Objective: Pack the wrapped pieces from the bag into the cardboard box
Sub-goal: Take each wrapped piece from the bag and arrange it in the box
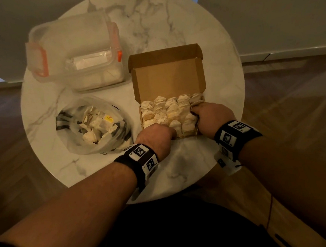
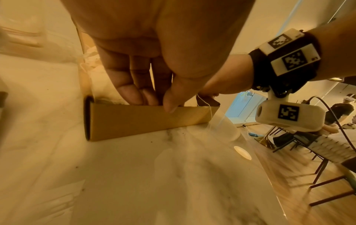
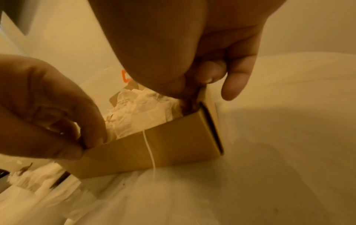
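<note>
The cardboard box (image 1: 168, 79) is set open on the right half of the round marble table (image 1: 189, 31), its lid standing up at the far side. Rows of paper-wrapped pieces (image 1: 167, 111), with thin strings trailing from them, fill the box from wall to wall.

The left hand (image 1: 155, 137) is placed at the near left corner of the box. In the left wrist view its fingers (image 2: 127, 85) are seen reaching down inside the front wall among the pieces, while the thumb lies against the outside of that wall, so the wall is pinched between them. The right hand (image 1: 212, 114) is placed at the near right corner. In the right wrist view its fingers (image 3: 237, 79) are seen curled over the right wall, the thumb pressed down inside the box on the pieces at that edge. One string (image 3: 149, 150) hangs over the front wall onto the table.

The plastic bag (image 1: 94, 128) lies open just left of the box, beside the left wrist, with more wrapped pieces heaped in it. A translucent lidded container with orange clips (image 1: 75, 52) is seen behind the bag.
</note>
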{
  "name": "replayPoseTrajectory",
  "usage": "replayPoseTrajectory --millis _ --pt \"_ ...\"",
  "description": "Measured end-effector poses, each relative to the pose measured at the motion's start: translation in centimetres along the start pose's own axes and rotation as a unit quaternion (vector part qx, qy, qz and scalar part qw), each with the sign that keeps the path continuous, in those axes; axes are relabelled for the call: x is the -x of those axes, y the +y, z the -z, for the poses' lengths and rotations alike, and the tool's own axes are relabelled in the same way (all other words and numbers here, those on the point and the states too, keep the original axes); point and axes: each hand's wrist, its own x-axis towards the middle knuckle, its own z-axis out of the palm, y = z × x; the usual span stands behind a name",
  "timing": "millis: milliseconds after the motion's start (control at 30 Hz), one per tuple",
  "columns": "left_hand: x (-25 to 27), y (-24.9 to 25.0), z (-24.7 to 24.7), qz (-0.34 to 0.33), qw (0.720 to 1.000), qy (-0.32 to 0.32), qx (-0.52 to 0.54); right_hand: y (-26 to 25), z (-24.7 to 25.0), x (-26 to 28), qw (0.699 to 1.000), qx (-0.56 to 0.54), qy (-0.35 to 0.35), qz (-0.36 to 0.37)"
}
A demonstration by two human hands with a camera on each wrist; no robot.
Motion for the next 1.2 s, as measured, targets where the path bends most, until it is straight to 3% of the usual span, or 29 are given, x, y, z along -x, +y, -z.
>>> replayPoseTrajectory --millis 233,433,600,900,1067,1200 --pt "0.0 -0.1 0.2 -0.007 1.000 -0.010 -0.008 0.1 0.6 1.8 0.996 -0.084 0.034 -0.022" --pt "0.1 0.1 0.5 -0.012 1.000 -0.022 -0.014 -0.7 0.0 1.6 0.996 -0.068 0.000 -0.056" --pt "0.2 0.0 0.3 -0.012 1.000 -0.018 -0.014 -1.2 -0.5 1.3 0.989 -0.125 0.045 -0.068" --pt "0.3 0.0 -0.1 -0.015 1.000 0.001 -0.007 -1.8 0.3 3.9 0.932 -0.328 0.047 -0.147" --pt "0.3 0.3 0.0 -0.024 1.000 0.008 -0.012 -2.6 -0.5 2.5 0.915 -0.358 -0.005 -0.187" --pt "0.3 0.4 0.0 -0.025 1.000 0.006 -0.016 -2.6 -1.2 1.9 0.909 -0.370 -0.001 -0.190"
